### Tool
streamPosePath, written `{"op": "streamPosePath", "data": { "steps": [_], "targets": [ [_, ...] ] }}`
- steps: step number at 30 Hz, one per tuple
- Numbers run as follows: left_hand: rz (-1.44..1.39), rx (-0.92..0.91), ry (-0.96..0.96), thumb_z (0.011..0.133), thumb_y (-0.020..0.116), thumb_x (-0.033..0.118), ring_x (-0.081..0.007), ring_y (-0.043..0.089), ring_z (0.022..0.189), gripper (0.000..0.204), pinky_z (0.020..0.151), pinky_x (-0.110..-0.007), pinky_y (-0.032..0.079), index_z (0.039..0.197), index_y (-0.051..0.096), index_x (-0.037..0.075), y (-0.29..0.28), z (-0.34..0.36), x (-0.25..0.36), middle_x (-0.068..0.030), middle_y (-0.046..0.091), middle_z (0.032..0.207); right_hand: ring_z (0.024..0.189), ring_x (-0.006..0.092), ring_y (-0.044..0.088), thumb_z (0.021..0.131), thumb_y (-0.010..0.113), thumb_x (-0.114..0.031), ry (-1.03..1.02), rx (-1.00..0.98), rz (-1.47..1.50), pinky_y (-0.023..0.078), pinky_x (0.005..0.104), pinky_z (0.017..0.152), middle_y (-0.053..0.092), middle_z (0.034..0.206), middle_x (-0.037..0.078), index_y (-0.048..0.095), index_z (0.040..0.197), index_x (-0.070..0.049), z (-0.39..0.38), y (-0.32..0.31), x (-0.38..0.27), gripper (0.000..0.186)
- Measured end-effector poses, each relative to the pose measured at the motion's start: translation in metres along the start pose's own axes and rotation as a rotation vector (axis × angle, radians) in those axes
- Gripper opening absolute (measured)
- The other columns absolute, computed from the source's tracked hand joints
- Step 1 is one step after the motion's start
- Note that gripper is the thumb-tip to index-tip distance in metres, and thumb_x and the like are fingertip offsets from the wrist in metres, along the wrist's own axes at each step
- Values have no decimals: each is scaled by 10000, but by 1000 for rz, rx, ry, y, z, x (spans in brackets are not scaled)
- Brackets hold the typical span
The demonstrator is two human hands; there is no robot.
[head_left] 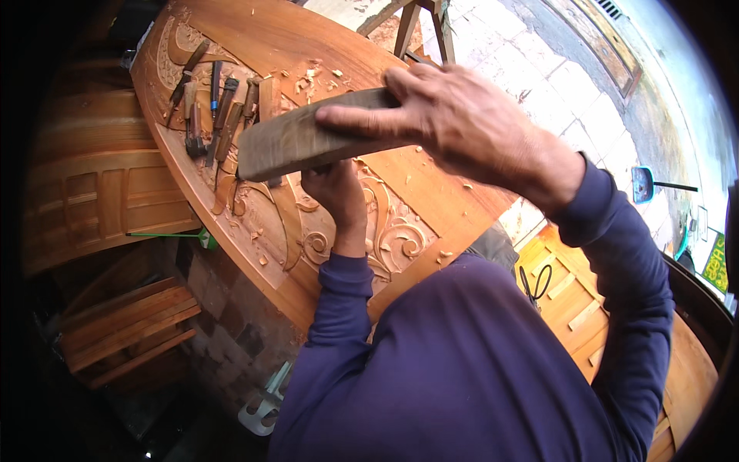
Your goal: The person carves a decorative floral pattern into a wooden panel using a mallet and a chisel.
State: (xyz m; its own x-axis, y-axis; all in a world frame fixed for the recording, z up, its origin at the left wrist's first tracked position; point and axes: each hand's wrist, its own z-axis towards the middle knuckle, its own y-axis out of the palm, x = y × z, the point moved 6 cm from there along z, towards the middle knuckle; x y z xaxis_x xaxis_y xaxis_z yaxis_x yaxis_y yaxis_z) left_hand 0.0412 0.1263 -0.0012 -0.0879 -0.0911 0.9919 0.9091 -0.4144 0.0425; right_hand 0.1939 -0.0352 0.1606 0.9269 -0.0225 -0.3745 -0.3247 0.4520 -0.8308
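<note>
A large wooden panel (454, 192) with carved scrolls and leaves lies in front of me. Gripped in my right hand (462, 115) is a thick, weathered wooden block (285, 138), raised over the panel with its long end pointing left. Thumb and fingers clasp the block's right part. Just below it, my left hand (339, 192) is closed above the carved scrollwork (396, 239). The block covers most of its fingers, so whatever they hold is hidden. Several carving chisels (223, 108) with wooden and dark handles lie in a group on the panel, left of the block.
Wood shavings (308, 77) are scattered over the panel. Beyond its far edge stands a wooden trestle (419, 31). Stacked wooden boards (131, 331) and a pale plastic chair (265, 400) are at lower left. A blue dustpan (643, 185) is at the right.
</note>
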Motion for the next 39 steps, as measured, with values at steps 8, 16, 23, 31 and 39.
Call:
{"op": "streamPosePath", "data": {
  "steps": [8, 16, 23, 31, 39],
  "targets": [
    [-24, -82, -19, 915, 782, 173, -50, 476, 605, 231, 509, -230, 359, 1032, 637, 37, 9, -6, 13, 27, 579, 796, 843, 263, 627, 923, 610, -54, 156, -106, -165, 539, 399, 717, 542, 907, 98, 395, 1580, -410, -18, 10, -8, 777],
    [-266, 87, -51, 1039, 573, 498, -61, 331, 444, 423, 374, -216, 229, 848, 524, 125, -46, -6, 66, 44, 370, 578, 1061, 323, 656, 818, 762, -60, 630, -11, 358, 553, 419, 905, 636, 1141, 126, 451, 1565, -263, -132, 23, 16, 835],
    [-406, -241, -213, 1001, 621, 557, -72, 310, 408, 445, 369, -240, 217, 913, 574, 123, -13, 45, 25, 24, 404, 566, 1443, 232, 447, 724, 789, 22, 971, 164, 607, 327, 373, 1199, 516, 1532, 138, 424, 1547, -31, -178, 53, 14, 902],
    [-238, -394, -178, 1016, 641, 453, -61, 345, 448, 380, 387, -224, 251, 902, 546, 104, 9, 21, 31, 12, 435, 602, 1412, 242, 470, 745, 839, -35, 1076, 242, 697, 328, 386, 1194, 541, 1487, 142, 416, 1551, -32, -190, 56, 20, 911],
    [156, -485, -289, 975, 723, 349, -97, 522, 544, 327, 465, -267, 387, 1080, 705, 40, -12, 16, 53, -20, 589, 664, 1394, 236, 480, 735, 838, -26, 1098, 255, 681, 341, 384, 1181, 554, 1470, 132, 422, 1548, -24, -189, 54, 24, 913]
  ]
}}
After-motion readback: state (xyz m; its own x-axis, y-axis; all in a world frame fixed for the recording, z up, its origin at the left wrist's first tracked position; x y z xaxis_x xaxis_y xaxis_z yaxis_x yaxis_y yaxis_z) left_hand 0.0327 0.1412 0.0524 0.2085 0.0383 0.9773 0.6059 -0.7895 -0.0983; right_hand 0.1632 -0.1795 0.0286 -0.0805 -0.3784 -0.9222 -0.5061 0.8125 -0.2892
